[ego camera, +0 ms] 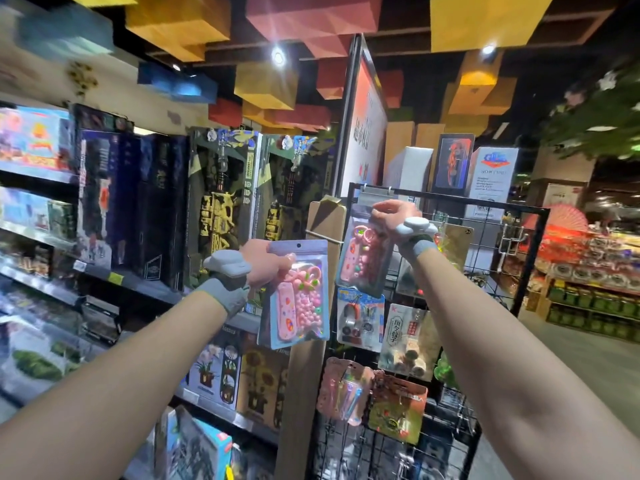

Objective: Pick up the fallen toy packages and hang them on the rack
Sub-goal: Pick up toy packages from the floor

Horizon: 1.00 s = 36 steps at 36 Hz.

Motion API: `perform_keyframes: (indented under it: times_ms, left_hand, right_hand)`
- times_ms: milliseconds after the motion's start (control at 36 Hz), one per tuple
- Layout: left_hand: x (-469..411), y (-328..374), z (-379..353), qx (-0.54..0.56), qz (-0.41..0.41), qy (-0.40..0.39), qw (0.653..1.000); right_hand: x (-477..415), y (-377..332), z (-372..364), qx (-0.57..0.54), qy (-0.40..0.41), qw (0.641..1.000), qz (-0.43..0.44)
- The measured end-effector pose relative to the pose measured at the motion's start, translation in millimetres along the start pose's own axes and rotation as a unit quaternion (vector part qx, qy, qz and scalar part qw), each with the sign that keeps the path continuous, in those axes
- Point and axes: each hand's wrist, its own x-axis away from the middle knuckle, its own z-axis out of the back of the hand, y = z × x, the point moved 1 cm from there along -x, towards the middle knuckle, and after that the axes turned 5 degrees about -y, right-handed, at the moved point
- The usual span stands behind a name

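Right grip point(393, 213) is pinching one pack point(363, 261) at the rack point(541, 237) top; left grip point(263, 263) is holding a second pack point(298, 299) lower-left.

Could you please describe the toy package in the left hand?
The toy package is a glossy clear plastic pouch with a lilac header strip and round hang hole. Inside: a pink oblong toy, pink beads, a ring. The left hand grips its upper left edge; it hangs roughly upright beside the rack.
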Motion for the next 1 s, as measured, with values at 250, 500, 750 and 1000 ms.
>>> perform_keyframes:
  times_ms: [250, 500, 750, 1000]
  left_hand:
    - [-7.6, 9.8, -4.9, -0.019, -0.026, -0.015, 0.999]
    - [-14.3, 9.9, -15.5, -0.035, -0.034, -0.023, 0.999]
    - [-27.1, 9.0, -23.5, -0.028, -0.025, -0.026, 0.999]
    - [-26.5, 7.4, -23.2, -0.034, -0.031, -0.033, 0.998]
  right_hand:
    - [13.9, -5.1, -7.8, -0.133, -0.017, 0.991, -0.005]
    - [10.4, 2.8, -4.7, -0.170, -0.032, 0.985, -0.004]
    - [-15.5, 11.8, -6.3, 0.107, 0.019, 0.994, 0.022]
    - [-35.5, 15.1, -4.3, 0.210, 0.058, 0.976, -0.013]
